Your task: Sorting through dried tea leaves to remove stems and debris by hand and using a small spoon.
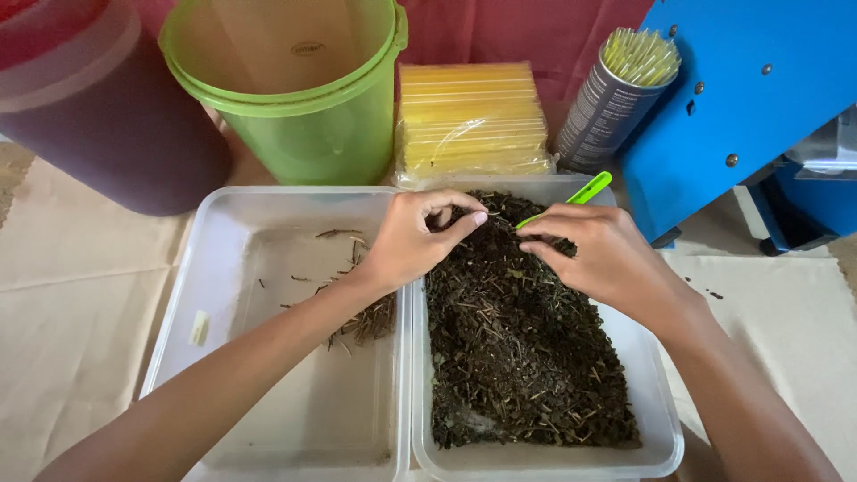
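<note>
The person's left hand (415,236) is curled with fingers drawn narrow, thumb and forefinger pinched together over the far end of the dark dried plant matter (518,348). Whether a stem sits in that pinch cannot be told. The right hand (598,254), just beside the left and nearly touching it fingertip to fingertip, holds green tweezers (576,196) in a closed grip; their tips point toward the left hand, their back end rises away past the knuckles.

Both hands work above the right-hand clear plastic tray (665,428), which is filled nearly edge to edge with the dark material. Under the left wrist and forearm lies a second clear tray (205,268), set against the first; it holds only a small scatter of thin brown stems (361,317), gathered near the forearm.

Beyond the left hand stands a green bucket (295,89), with a dark red container (98,116) further off to that side. Beyond the fingertips sits a stack of yellow packets (469,120) wrapped in clear film. Beyond the right hand stands a grey can (611,107) filled with pale straws, and past it a blue machine housing (750,98). All rest on a beige cloth (71,295).
</note>
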